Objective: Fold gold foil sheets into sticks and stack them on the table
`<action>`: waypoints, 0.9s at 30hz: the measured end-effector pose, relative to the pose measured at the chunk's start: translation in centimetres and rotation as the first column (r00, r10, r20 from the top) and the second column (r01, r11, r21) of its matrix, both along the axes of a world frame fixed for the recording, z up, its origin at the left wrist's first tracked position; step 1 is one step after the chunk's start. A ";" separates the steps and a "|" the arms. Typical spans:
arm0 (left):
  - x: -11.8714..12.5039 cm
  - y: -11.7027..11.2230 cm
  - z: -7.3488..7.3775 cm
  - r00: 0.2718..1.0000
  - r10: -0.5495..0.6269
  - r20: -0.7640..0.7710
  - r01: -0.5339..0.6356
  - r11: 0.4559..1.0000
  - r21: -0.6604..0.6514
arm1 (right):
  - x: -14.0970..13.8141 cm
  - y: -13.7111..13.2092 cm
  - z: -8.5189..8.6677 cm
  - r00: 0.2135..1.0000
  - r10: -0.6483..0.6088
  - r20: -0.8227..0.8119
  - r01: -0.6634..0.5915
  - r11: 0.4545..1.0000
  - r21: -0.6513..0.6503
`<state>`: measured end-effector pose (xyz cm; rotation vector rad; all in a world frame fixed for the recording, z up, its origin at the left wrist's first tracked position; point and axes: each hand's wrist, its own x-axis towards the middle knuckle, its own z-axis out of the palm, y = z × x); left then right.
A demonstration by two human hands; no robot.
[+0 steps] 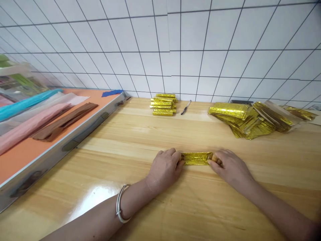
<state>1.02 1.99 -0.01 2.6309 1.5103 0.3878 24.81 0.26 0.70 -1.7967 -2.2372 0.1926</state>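
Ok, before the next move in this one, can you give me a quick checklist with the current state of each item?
1. Left hand grips the gold strip at its left end: ok.
2. Right hand grips the opposite end: ok.
3. Bracelet on the left wrist is clear of the strip: ok.
4. Pen is away from both hands: ok, it lies farther back, near the wall.
5. Large gold pile at the right is squared up: not ok, its pieces are fanned out and overlapping.
6. Underside of the strip is neat: cannot tell, it is hidden from this view.
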 end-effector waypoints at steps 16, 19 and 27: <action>-0.1 -1.4 1.4 0.879 -0.406 -0.249 0.419 0.908 -0.002 | 0.9 -0.4 -1.5 0.999 0.041 -0.013 -0.039 0.994 0.103; 0.1 -1.8 1.7 0.886 -0.391 -0.249 0.400 0.916 -0.018 | 0.7 -0.9 -1.6 0.995 0.082 0.061 -0.094 0.973 0.213; 0.5 -1.6 1.8 0.898 -0.401 -0.179 0.409 0.913 0.009 | -0.6 -1.7 -0.5 0.877 0.295 0.380 -0.378 0.912 0.163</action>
